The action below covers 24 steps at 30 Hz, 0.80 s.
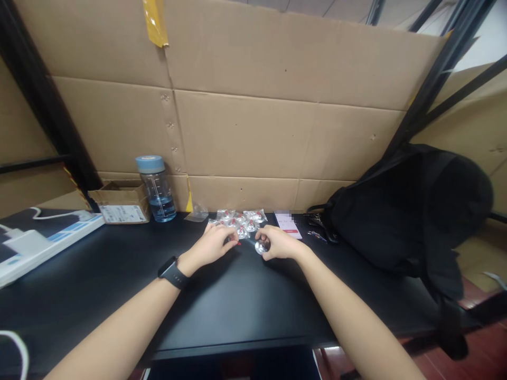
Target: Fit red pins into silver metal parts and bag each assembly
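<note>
My left hand [216, 244], with a black watch on its wrist, rests on the black table [222, 306] with fingers curled, pinching a thin item with a red tip. My right hand [279, 243] is closed around a small shiny round piece [261, 246]. Both hands meet just in front of a pile of several small clear plastic packets with red and silver parts [240, 219].
A blue-lidded water bottle [156, 187] and a small cardboard box [121, 203] stand at the back left. A white board with cables [35, 240] lies far left. A white-and-red card [288, 224] and a black backpack [412, 211] sit to the right. Cardboard walls the back.
</note>
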{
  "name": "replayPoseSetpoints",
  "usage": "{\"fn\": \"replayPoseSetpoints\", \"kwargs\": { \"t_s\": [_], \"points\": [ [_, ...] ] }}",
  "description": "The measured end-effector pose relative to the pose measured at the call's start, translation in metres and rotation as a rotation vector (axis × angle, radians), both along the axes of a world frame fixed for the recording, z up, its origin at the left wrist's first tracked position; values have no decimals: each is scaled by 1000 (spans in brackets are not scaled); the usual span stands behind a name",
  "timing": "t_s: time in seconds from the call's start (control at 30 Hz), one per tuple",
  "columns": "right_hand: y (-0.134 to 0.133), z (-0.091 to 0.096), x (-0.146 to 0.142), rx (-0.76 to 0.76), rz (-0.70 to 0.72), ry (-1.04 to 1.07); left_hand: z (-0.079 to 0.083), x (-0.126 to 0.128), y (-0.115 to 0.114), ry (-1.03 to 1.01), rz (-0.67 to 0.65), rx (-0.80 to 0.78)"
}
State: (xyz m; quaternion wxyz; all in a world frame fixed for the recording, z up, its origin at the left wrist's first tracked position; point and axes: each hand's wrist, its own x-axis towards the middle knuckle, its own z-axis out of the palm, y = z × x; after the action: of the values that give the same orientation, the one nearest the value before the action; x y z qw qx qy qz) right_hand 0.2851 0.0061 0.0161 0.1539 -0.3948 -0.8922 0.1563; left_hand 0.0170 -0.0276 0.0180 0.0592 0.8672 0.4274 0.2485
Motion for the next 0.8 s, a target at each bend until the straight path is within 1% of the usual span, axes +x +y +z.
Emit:
{"fn": "replayPoseSetpoints", "kwargs": {
  "t_s": [0.27, 0.33, 0.43, 0.5, 0.63, 0.7, 0.8],
  "points": [
    [-6, 9, 1, 31, 140, -35, 1, 0, -1, -32, 44, -20],
    [-7, 10, 1, 49, 151, -55, 1, 0, -1, -43, 64, -16],
    [-8, 10, -1, 104, 121, -33, 2, 1, -1, -76, 102, 7],
    [-9, 9, -4, 122, 101, 65, 4, 1, -1, -104, 132, 23],
    [-12, 8, -15, 86, 16, 412, 10, 3, -4, -249, 202, 28],
    [-16, 8, -23, 64, -7, 583, 10, 5, -5, -359, 190, 31],
    [-27, 8, -36, 29, 19, 773, 8, 10, -6, -469, 138, 47]
  ]
}}
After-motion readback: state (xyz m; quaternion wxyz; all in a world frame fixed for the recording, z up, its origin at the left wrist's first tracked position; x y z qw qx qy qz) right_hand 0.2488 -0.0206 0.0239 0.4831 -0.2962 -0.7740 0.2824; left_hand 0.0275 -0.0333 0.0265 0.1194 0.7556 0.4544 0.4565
